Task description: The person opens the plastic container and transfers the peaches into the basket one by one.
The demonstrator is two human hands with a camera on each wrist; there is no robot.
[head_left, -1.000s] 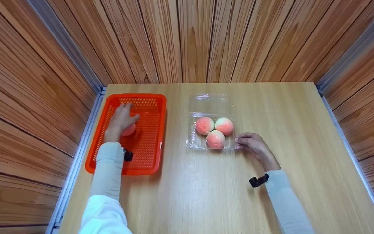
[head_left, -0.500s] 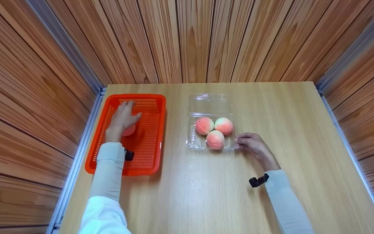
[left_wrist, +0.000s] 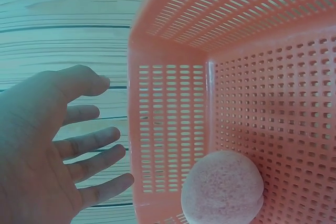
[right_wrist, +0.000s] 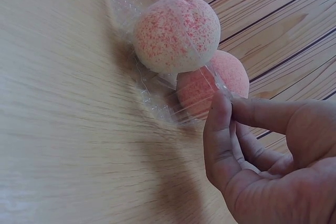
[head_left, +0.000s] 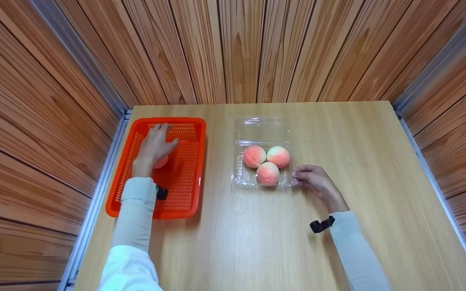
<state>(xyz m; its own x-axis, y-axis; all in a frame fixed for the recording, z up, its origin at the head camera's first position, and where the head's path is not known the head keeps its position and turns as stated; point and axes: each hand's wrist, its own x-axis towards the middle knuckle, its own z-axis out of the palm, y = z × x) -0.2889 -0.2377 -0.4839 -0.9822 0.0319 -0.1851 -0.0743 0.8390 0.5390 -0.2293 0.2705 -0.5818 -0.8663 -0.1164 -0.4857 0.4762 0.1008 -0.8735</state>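
Observation:
In the head view my left hand (head_left: 153,146) is over the orange plastic basket (head_left: 181,180), fingers spread and holding nothing. A pink peach (head_left: 161,163) lies on the basket floor, partly hidden by that hand. The left wrist view shows the peach (left_wrist: 223,190) apart from the extended fingers. My right hand (head_left: 318,182) pinches the near right corner of a clear plastic clamshell box (head_left: 261,130) between thumb and forefinger. Its lid lies folded back. Inside the box sit three peaches: one left (head_left: 254,156), one right (head_left: 278,157), one in front (head_left: 268,174).
Basket and box stand side by side on a light wooden table (head_left: 237,242), a narrow strip of tabletop between them. Wood-panelled walls (head_left: 241,52) close off the back and both sides. A black camera (head_left: 321,225) is strapped at the right wrist.
My left hand has shifted slightly away and to the right above the basket, its fingers spread. The right hand keeps its pinch on the box, and the peaches stay put.

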